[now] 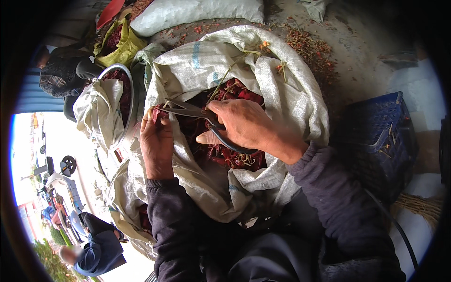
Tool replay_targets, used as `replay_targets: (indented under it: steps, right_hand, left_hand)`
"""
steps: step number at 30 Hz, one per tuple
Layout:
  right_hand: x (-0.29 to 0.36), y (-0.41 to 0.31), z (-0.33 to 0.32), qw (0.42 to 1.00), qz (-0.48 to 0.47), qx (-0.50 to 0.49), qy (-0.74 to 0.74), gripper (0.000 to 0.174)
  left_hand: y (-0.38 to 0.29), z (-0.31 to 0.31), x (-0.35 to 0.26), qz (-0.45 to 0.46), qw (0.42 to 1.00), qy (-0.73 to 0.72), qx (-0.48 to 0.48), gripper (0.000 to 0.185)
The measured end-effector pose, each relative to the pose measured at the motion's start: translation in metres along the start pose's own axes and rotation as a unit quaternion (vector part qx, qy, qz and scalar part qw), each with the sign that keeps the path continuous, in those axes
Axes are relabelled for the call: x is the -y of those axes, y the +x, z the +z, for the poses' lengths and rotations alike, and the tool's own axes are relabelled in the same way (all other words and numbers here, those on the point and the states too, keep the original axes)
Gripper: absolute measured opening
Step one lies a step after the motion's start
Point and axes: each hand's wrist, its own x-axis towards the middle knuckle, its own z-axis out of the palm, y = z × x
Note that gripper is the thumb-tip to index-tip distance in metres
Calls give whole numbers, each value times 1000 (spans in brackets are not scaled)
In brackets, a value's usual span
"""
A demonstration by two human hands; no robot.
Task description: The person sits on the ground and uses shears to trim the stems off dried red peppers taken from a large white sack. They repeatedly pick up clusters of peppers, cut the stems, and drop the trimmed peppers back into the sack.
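My left hand point(156, 144) pinches a dark red dried chili pepper point(159, 114) by the fingertips, at the left side of a big white woven sack point(294, 102). In my right hand point(243, 123) is a pair of scissors point(230, 142) with black handles. Its blades are parted and point left, their tips at the chili's pale stem point(168, 103). Below both hands, the sack's rolled-down mouth shows many more dried red chilies point(234, 160). My right palm and fingers hide part of the scissor handles.
A blue plastic crate point(373, 123) stands at right, beside a straw broom point(419, 204). Stem scraps point(312, 53) litter the floor beyond the sack. A metal basin point(131, 102) of chilies, a yellow bag point(132, 44) and a full white sack point(201, 14) lie further off. Two people sit at left.
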Motion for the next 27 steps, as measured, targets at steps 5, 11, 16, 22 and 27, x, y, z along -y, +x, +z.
replay_targets:
  steps: [5,11,16,22,27]
  right_hand:
    - [3,0,8,998,29,-49,-40,58]
    - [2,-3,9,992,-10,-102,-78,15]
    - [-2,-3,8,992,-15,-98,-82,24]
    - [-12,4,2,982,-2,-184,-43,57]
    - [-12,7,-5,982,29,-177,54,62]
  left_hand:
    - [-7,23,10,-23,990,140,16,19]
    - [-28,62,3,-65,907,379,169,36]
    - [-22,66,19,-131,887,437,72,34]
    - [-15,38,22,-81,644,738,186,37]
    - [-25,29,48,-126,490,815,283,59]
